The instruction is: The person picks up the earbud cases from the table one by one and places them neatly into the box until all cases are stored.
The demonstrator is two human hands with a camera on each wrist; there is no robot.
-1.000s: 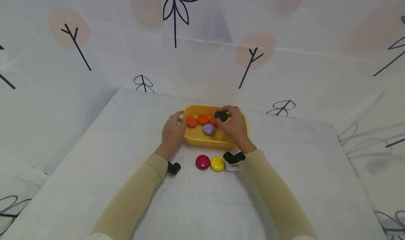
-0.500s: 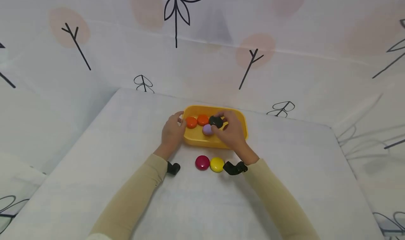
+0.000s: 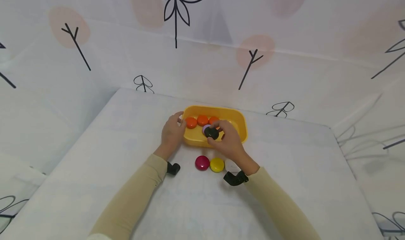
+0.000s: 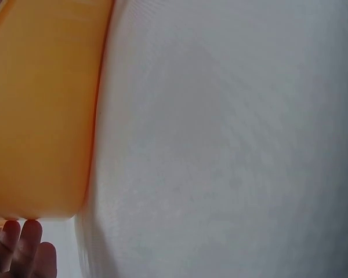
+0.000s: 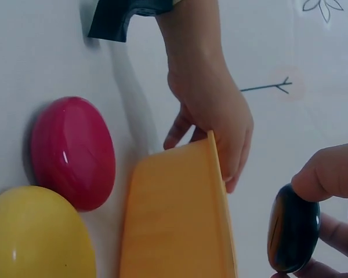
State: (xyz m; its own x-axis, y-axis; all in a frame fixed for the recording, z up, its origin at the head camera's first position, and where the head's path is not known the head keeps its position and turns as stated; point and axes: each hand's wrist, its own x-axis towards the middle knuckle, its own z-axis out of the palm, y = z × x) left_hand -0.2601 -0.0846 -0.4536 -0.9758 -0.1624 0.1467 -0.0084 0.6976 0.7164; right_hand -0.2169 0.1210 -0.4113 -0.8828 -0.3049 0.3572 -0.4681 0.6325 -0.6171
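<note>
My left hand [image 3: 172, 132] grips the left end of a yellow plastic tray [image 3: 242, 115], thumb at the rim. Its fingertips [image 4: 29, 231] touch the end wall in the left wrist view. My right hand [image 3: 228, 141] pinches a glossy black rounded disc [image 3: 211, 133] between thumb and fingers, raised above the rim in the right wrist view. In the head view the disc partly covers a purple disc [image 3: 204, 128] in the tray. Orange discs [image 3: 191, 122] lie in a row along the tray's left and middle.
In front of the tray, a dark pink disc [image 3: 202, 163], a yellow disc [image 3: 217, 165] and a white object [image 3: 232, 166] line up on the white-covered table [image 3: 190, 204]. My right wrist partly hides the white object. A patterned cloth [image 3: 205, 67] rises behind the tray.
My right hand has brought the black disc leftward and toward me, from over the right orange disc to over the purple one. The left hand stays on the tray's end.
</note>
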